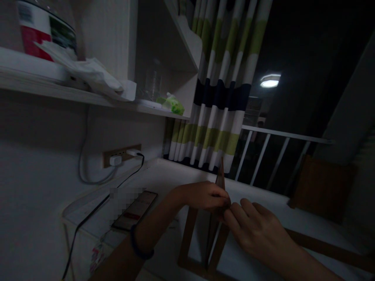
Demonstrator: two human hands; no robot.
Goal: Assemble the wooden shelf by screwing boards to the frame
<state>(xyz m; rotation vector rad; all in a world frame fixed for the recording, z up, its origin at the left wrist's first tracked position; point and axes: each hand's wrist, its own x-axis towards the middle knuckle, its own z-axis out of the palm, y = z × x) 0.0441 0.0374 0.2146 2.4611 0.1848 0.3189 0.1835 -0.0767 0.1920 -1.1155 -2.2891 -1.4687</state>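
My left hand [205, 195] is closed in a pinch on a thin brown pointed piece [220, 175] that stands upright above the desk. My right hand [258, 228] meets it from the right, its fingertips pressed against the lower part of the same piece. Below both hands stand several brown wooden slats [187, 234] forming a frame on the white desk [164, 175]. A dark band circles my left wrist. The light is dim, so the piece's exact shape is hard to make out.
A phone [134, 210] lies on the desk to the left, with a black cable [96, 207] running to a wall socket [120, 155]. Shelves above hold a jar, paper and a green item [174, 104]. A striped curtain [219, 97] and white railing [272, 152] stand behind.
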